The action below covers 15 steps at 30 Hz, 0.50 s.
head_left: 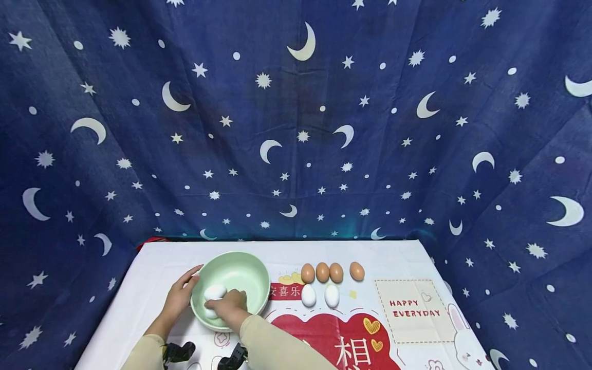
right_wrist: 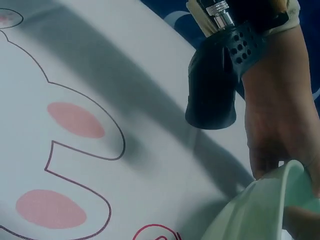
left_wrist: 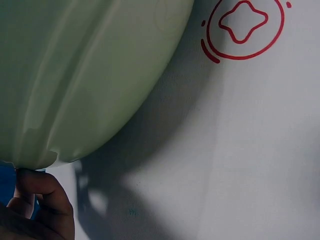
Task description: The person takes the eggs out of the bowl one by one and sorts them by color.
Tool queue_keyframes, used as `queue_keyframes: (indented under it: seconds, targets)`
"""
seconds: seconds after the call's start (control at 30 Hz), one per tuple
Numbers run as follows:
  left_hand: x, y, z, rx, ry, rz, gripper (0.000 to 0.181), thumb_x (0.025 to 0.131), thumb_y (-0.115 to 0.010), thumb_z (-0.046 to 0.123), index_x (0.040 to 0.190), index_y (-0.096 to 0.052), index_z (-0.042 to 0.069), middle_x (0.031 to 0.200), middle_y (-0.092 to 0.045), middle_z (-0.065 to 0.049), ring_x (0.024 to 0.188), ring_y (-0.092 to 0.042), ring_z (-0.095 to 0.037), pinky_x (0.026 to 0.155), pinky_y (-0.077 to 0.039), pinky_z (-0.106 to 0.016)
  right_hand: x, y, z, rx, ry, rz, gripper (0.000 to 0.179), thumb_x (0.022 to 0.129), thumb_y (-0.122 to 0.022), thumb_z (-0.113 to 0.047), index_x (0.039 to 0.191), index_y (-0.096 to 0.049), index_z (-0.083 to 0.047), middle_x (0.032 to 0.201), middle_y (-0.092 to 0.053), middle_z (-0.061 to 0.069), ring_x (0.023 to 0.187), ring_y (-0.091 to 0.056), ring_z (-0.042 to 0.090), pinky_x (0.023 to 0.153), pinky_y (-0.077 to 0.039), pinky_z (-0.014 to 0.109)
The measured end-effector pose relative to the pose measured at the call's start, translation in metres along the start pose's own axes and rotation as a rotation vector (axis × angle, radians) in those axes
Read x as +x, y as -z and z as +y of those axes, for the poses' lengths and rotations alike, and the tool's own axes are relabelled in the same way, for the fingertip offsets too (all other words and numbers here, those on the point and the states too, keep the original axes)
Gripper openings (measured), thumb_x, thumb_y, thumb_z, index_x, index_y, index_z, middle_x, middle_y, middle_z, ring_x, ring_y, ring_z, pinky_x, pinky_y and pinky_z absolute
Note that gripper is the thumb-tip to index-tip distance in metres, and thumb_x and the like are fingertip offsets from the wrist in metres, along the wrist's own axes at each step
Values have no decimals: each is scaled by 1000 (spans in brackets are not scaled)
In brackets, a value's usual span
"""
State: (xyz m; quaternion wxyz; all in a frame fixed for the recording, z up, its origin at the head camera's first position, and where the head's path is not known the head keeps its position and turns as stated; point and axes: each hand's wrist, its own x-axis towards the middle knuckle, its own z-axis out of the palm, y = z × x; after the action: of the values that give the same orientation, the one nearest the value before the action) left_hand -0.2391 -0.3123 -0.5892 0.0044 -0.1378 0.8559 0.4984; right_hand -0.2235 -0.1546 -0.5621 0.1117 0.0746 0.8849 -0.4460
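Note:
A light green bowl (head_left: 252, 275) stands at the left of the table. At its left side my left hand (head_left: 179, 298) grips the rim; the left wrist view shows the curled fingers (left_wrist: 47, 192) right at the bowl's edge. My right hand (head_left: 231, 307) reaches down inside the bowl. Its thumb and fingers hold a white egg (head_left: 211, 313), which they partly cover. Just behind lies another white egg (head_left: 215, 292). In the right wrist view, the green wall (right_wrist: 250, 212) hides most of the right hand, and only a finger (right_wrist: 302, 222) shows.
Several brown eggs (head_left: 322, 272) form a row right of the bowl, one brown egg (head_left: 356, 271) set apart. Two white eggs (head_left: 331, 296) lie in front of them. A printed white cloth (head_left: 384, 257) covers the table; a dark blue curtain (head_left: 296, 169) hangs behind.

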Motion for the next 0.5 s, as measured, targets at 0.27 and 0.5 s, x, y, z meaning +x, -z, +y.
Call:
queue_keyframes:
  seconds: [0.27,0.5]
  targets:
    - [1,0,-1,0,-8,-12,52,105,-41,43,148,-45,14,127,-57,-18,110,-52,-23,83,-44,-20,3,7,3,41,38,-47,35,65,-89,-27,72,-63,-6,80,-57,4,71,-50,16,73,-49,26]
    - [2,-2,-3,-7,-19,11,49,105,-42,41,146,-47,14,127,-57,-18,107,-53,-21,81,-44,-18,7,7,6,130,42,-45,35,59,-90,-17,77,-63,-5,74,-55,0,69,-48,13,67,-47,24]
